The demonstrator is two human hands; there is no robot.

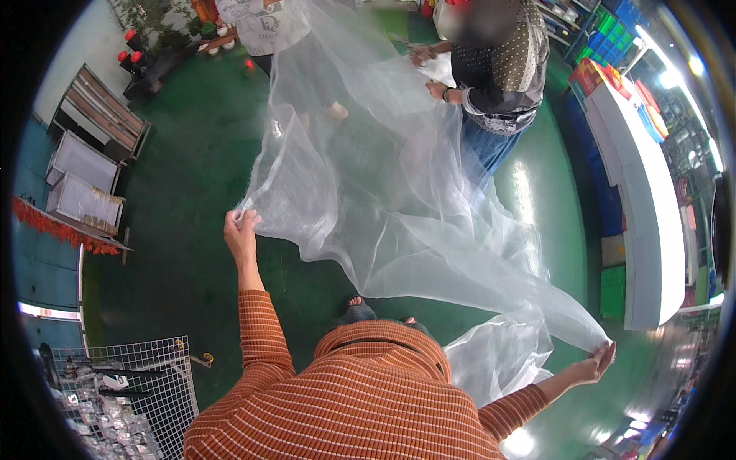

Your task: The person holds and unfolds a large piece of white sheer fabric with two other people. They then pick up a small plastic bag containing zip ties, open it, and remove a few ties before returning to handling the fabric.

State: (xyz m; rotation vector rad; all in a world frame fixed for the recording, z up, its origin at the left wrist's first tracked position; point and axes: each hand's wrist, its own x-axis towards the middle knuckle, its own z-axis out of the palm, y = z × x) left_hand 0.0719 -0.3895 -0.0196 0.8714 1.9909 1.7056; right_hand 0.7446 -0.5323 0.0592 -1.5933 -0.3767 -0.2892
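A large sheet of sheer white netting (360,207) spreads out in front of me, hanging in loose folds over the green floor. At its left corner my left hand (242,230) is closed, pinching the edge. Far out to the right, my right hand (594,364) grips another gathered corner, arm stretched wide. Between my hands the near edge sags, and a bunched part of the netting hangs beside my right forearm. Two people stand at the far side; one person's hands (437,77) hold white material at the upper right, while the other stands behind the netting at the upper left.
A long white table (652,222) runs along the right with colourful packs at its far end. Framed panels (84,195) lean at the left wall. A wire grid rack (153,376) on casters stands at the lower left. Red candles and plants (134,54) are at the far left.
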